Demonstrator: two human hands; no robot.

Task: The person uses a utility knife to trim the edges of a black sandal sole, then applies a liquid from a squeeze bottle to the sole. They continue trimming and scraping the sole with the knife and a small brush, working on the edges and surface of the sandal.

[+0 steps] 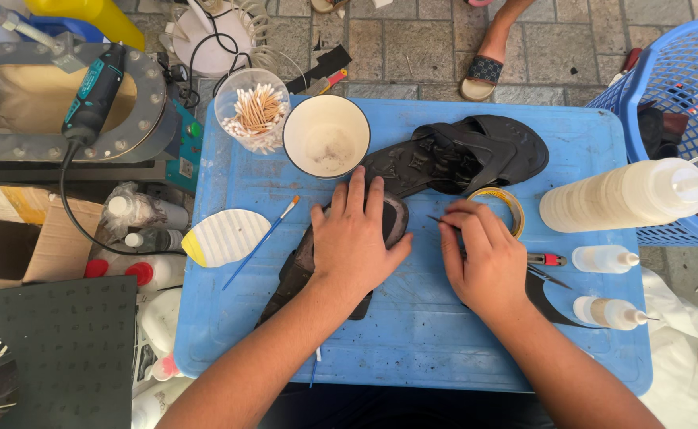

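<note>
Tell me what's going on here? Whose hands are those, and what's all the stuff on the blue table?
The camera sits on a person's head and looks down, so these are that person's own hands. The left hand presses flat on a dark sole. The right hand pinches a thin pointed tool beside it. On the blue table lie black sandals, a white cup, a tub of cotton swabs, a paintbrush, a tape roll and squeeze bottles. A blue basket stands at the right.

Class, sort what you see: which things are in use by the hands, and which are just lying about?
In use: left hand pressing the dark sole; right hand holding a thin tool.

Lying about: black sandals, tape roll, paintbrush, cotton swabs, white cup, large squeeze bottle.
</note>
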